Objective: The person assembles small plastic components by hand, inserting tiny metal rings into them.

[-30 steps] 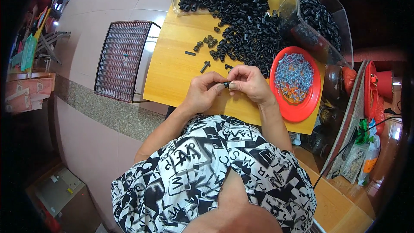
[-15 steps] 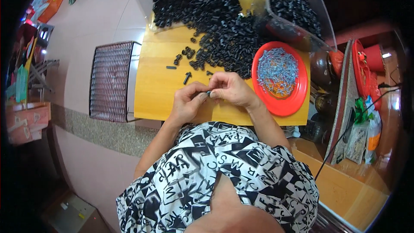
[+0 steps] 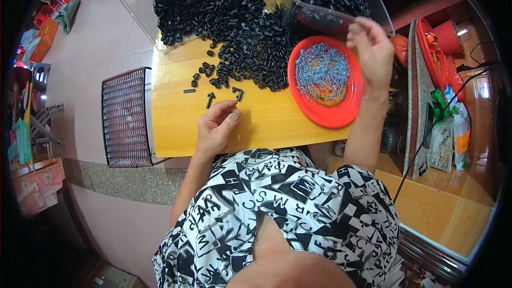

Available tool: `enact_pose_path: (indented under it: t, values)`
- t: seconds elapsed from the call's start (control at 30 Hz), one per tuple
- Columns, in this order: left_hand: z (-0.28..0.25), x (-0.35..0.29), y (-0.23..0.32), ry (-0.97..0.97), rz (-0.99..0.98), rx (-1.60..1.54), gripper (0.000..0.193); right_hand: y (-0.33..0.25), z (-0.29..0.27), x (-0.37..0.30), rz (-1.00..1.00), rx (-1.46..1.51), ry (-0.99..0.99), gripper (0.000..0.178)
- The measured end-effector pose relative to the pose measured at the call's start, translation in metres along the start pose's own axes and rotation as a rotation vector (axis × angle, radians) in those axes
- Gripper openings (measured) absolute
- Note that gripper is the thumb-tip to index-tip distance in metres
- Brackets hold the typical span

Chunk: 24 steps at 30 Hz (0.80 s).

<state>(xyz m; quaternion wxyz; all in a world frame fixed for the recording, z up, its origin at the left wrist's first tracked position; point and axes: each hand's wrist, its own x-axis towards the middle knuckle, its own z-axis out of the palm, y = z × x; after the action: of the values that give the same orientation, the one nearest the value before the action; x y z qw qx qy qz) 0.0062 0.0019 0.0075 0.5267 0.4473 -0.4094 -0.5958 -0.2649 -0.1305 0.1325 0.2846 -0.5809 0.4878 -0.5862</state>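
Observation:
My left hand is low over the yellow tabletop, thumb and forefinger pinched together. Whatever lies between those fingertips, if anything, is too small to make out. Just beyond them is a hooked black plastic piece. A straight black piece with a crossbar and a short dark bar lie to its left. My right hand is raised above the far right rim of the red plate, near the clear bin. Its fingers are curled toward the thumb, hiding any contents. Small silvery-blue metal parts cover the plate's middle.
A large heap of black plastic pieces spreads over the far tabletop, and more fill the clear bin at far right. A dark woven rack stands left of the table. On the right are a shelf edge and a black cable.
My hands have parted from over the table. The right has swung far right toward the bin; the left has stayed low. The hooked black piece now shows fully. The whole view has shifted.

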Motion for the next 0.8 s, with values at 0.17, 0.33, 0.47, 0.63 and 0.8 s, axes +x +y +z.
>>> enact_pose_path:
  t: [0.17,0.33,0.47,0.63,0.8]
  values:
    - [-0.003,0.001,-0.003,-0.023,-0.004,-0.038,0.027,0.026,-0.018,-0.063,0.143,-0.504,-0.436,0.013]
    - [-0.004,0.003,-0.003,-0.029,0.027,-0.041,0.026,0.035,-0.013,-0.099,-0.010,-0.731,-0.574,0.014]
    - [-0.004,-0.002,-0.003,0.048,0.025,-0.070,0.023,0.046,-0.001,-0.109,-0.043,-0.815,-0.566,0.008]
    - [0.002,-0.008,0.004,0.095,0.040,-0.019,0.019,0.044,0.001,-0.115,-0.020,-0.861,-0.541,0.007]
    - [-0.023,0.021,0.024,0.228,0.391,0.560,0.015,0.037,-0.003,-0.112,0.016,-0.918,-0.524,0.008]
